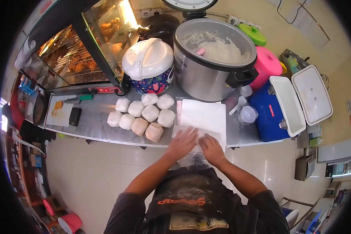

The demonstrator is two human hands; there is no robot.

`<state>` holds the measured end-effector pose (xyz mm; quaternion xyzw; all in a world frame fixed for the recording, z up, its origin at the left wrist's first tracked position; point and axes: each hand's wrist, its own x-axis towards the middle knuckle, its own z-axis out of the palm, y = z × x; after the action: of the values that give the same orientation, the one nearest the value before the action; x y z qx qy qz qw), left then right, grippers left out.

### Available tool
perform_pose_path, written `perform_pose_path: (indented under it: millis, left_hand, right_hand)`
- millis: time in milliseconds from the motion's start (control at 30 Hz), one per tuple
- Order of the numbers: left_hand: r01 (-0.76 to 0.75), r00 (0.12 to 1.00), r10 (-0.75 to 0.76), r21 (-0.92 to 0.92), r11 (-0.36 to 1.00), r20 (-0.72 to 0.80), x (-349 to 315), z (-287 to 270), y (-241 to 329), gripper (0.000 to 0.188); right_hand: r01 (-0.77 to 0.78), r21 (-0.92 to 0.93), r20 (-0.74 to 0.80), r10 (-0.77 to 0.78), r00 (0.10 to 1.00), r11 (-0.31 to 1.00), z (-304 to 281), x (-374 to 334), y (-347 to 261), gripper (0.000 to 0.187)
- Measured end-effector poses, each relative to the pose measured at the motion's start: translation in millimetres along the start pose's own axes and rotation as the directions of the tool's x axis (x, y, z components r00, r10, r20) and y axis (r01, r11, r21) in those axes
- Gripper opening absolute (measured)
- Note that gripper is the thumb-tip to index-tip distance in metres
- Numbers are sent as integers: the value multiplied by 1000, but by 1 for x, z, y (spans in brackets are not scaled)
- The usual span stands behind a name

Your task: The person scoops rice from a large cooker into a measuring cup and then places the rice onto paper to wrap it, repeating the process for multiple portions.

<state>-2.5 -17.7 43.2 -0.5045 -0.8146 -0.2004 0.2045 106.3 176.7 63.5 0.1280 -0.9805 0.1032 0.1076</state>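
Note:
A stack of white paper sheets [204, 111] lies at the counter's front edge, right in front of me. My left hand [183, 142] rests on its near part with the fingers stretched forward. Beside it, my right hand [211, 149] lies on the same paper, fingers extended. Under the fingertips the paper looks folded over into a band; whether anything is inside it is hidden. Left of the stack sit several rounded wrapped bundles [150, 113], mostly white, two of them more tan. Clear plastic [193, 160] shows below the hands at the edge.
Behind the paper stands a large open rice cooker [201, 74] holding white rice, next to a smaller closed floral cooker [149, 84]. A lit glass food warmer [101, 87] and a green-handled knife [80, 99] are left. Rightward are a white scoop [240, 104] and an open blue cooler [266, 117].

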Motion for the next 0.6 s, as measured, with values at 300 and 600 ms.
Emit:
perform_pose_path:
  millis: [300,600]
  left_hand:
    - [132,901,-75,-106,985,426,-33,20,-40,25]
    - [503,640,-196,-212,838,743,44,25,-69,24]
  right_hand:
    - [-258,207,-45,273,961,944,27,-25,10,24]
    - [-680,261,569,460,682,686,16,36,75,31]
